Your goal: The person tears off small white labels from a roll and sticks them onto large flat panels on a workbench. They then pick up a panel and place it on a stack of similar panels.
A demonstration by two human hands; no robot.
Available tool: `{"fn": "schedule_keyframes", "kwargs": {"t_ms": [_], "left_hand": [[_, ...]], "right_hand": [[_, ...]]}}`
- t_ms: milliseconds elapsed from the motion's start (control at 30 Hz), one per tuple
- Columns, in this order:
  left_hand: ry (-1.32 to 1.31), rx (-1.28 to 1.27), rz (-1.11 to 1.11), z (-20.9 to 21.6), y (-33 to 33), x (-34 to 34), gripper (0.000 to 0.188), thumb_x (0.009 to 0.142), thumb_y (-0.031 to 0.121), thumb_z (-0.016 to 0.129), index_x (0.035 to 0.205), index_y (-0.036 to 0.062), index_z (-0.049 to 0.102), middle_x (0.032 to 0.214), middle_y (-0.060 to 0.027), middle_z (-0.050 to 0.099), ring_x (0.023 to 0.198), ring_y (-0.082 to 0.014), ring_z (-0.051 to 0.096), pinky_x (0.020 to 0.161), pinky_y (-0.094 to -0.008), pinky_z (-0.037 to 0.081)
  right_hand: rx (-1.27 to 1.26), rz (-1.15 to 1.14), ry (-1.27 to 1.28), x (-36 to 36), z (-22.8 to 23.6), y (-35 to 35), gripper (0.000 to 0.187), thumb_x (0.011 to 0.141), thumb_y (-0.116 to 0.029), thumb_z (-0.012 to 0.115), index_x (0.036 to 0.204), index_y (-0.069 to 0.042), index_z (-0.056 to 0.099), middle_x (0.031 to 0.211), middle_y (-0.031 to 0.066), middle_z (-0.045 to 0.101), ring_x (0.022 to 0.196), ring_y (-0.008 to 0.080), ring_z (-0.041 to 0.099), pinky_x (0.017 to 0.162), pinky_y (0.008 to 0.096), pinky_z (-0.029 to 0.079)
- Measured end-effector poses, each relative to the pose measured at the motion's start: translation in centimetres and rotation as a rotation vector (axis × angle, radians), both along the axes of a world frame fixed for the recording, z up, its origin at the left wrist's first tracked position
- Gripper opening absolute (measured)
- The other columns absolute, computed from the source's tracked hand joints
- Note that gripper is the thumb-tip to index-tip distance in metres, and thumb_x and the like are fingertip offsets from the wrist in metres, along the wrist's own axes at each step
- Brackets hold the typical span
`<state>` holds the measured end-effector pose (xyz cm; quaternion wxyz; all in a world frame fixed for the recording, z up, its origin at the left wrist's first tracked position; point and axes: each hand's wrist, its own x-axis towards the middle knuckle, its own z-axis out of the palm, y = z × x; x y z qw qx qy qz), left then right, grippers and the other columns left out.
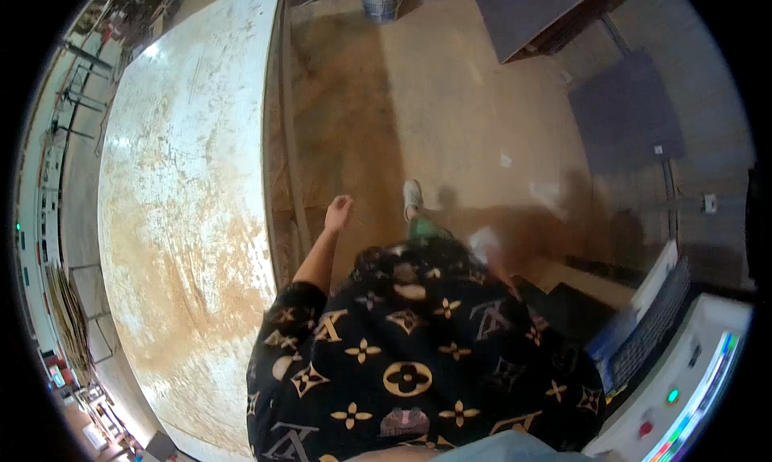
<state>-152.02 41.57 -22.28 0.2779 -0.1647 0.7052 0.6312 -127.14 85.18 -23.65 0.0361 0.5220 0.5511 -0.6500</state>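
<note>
My left hand (339, 213) hangs in the air just right of a large pale table (189, 140). Its fingers are loosely curled together, and nothing shows in them. The tabletop is smeared with brown dust and scuffs. On my right, the right hand (500, 269) hangs low beside my patterned black top and is smeared by motion. A blurred white patch (484, 242) shows right by it; whether the hand holds it, I cannot make out. One light shoe (412, 197) is on the floor ahead of me.
A bucket (381, 2) stands at the far end of the dusty floor. Dark panels (547, 16) are at the far right. At the near right is a white machine (683, 365) with a green light and a red button. Shelves and stacked sheets (68, 317) line the left.
</note>
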Motion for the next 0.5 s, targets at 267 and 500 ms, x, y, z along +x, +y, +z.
{"fn": "schedule_keyframes", "kwargs": {"t_ms": [267, 500], "left_hand": [[0.062, -0.218, -0.115, -1.2, 4.1, -9.2, 0.033, 0.081, 0.027, 0.057, 0.105, 0.0051, 0.056, 0.095, -0.0100, 0.062, 0.086, -0.0197, 0.059, 0.075, -0.0302, 0.045], [-0.134, -0.382, 0.023, -12.1, -2.9, -17.6, 0.043, 0.076, 0.035, 0.060, 0.105, 0.0031, 0.057, 0.098, -0.0154, 0.062, 0.094, -0.0251, 0.059, 0.079, -0.0333, 0.044]], "right_hand": [[0.327, 0.348, -0.204, -26.1, 1.7, 7.4, 0.062, 0.076, -0.030, 0.064, 0.123, 0.000, 0.038, 0.121, 0.0144, 0.040, 0.105, 0.0255, 0.044, 0.086, 0.0356, 0.038], [0.090, 0.395, 0.133, -51.3, 6.1, 0.4, 0.029, 0.078, -0.017, 0.063, 0.100, 0.001, 0.059, 0.087, 0.0032, 0.061, 0.076, 0.0131, 0.055, 0.066, 0.0295, 0.044]]}}
